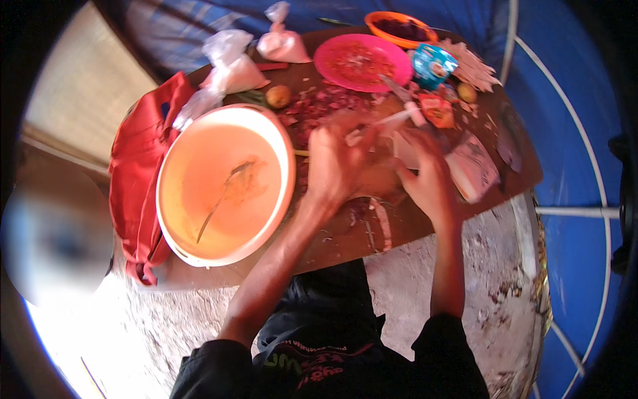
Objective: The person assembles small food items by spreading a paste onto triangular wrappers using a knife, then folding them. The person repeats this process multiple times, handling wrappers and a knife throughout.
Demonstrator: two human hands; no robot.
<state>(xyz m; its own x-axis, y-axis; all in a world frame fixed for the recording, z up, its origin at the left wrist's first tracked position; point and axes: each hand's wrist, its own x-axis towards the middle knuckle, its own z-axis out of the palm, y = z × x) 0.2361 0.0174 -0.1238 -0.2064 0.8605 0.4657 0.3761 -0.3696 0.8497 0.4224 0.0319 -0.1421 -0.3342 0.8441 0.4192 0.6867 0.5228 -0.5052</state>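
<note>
My left hand [332, 159] is over the middle of the brown table, its fingers smeared by motion. To its right is my right hand [428, 173], with thumb and fingers curved around a pale, blurred piece [405, 150] whose kind I cannot make out. Just beyond the right fingers is a knife [413, 112] with a whitish handle, its grey blade pointing toward a pink plate. Left of my left hand stands a large orange-white basin [193, 159] with a spoon [219, 199] in a thin layer of liquid.
Behind my hands lie reddish-purple scraps [332, 103], the pink plate [325, 76] of chopped red food and an orange bowl [372, 23]. Around them are a blue packet [433, 66], an orange packet [436, 110], tied plastic bags [232, 63], a pink-white pack [473, 166] and red cloth [136, 179].
</note>
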